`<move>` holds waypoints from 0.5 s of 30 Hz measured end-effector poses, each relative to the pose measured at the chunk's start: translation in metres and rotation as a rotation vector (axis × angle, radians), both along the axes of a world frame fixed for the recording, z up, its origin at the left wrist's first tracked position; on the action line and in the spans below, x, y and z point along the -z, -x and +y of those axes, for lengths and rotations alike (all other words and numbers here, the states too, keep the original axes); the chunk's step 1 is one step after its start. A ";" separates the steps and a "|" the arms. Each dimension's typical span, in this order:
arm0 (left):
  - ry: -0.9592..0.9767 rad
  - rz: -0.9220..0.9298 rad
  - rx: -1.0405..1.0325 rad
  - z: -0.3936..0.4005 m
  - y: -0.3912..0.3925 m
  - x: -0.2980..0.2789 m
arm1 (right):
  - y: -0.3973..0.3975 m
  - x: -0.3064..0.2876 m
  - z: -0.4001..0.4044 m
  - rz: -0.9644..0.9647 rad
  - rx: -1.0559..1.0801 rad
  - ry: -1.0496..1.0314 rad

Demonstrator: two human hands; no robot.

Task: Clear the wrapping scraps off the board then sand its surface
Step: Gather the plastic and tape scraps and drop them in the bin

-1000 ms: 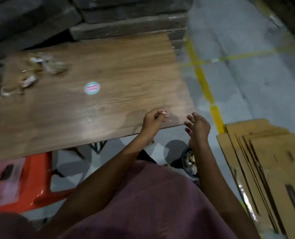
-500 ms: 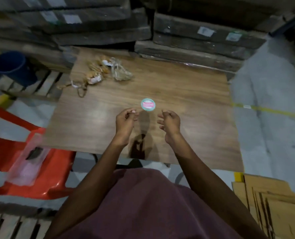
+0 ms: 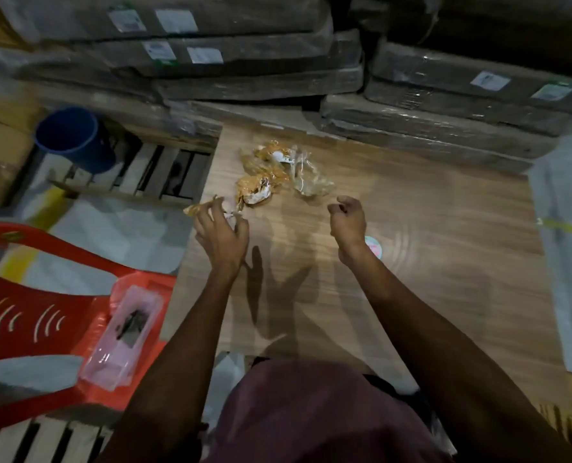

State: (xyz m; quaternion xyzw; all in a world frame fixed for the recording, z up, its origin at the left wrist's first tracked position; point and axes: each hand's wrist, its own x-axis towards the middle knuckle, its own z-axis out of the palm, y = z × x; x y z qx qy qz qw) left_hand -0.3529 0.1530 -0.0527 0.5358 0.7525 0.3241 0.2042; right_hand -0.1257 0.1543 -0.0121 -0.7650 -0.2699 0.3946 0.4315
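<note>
A wood-grain board point(image 3: 428, 248) lies flat in front of me. Crumpled brown tape and clear plastic wrapping scraps point(image 3: 278, 175) are heaped on its far left part. My left hand point(image 3: 219, 232) is at the board's left edge, its fingers spread and curled over a strip of brown scrap point(image 3: 196, 208); whether they grip it I cannot tell. My right hand point(image 3: 348, 220) hovers loosely curled over the board, just near the heap, with nothing seen in it. A round sticker point(image 3: 375, 247) peeks out beside my right wrist.
A red plastic chair point(image 3: 44, 315) stands at the left with a clear plastic box point(image 3: 124, 335) on its seat. A blue bucket point(image 3: 72, 137) sits at the far left on a pallet. Wrapped flat packages point(image 3: 261, 61) are stacked behind the board.
My view has swung left and both hands have reached forward from the board's near edge to the scrap heap. My left hand has gone from pinched to spread over a scrap.
</note>
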 end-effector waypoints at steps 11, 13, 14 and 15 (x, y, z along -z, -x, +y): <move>0.230 -0.008 -0.065 0.067 0.005 0.055 | -0.001 0.021 0.123 -0.400 -0.360 0.060; 0.212 -0.017 -0.012 0.077 -0.001 0.057 | -0.005 0.024 0.144 -0.454 -0.446 0.078; 0.198 -0.030 0.021 0.083 -0.003 0.058 | -0.009 0.024 0.155 -0.483 -0.493 0.098; 0.187 -0.048 0.058 0.088 -0.007 0.059 | -0.013 0.025 0.165 -0.500 -0.552 0.113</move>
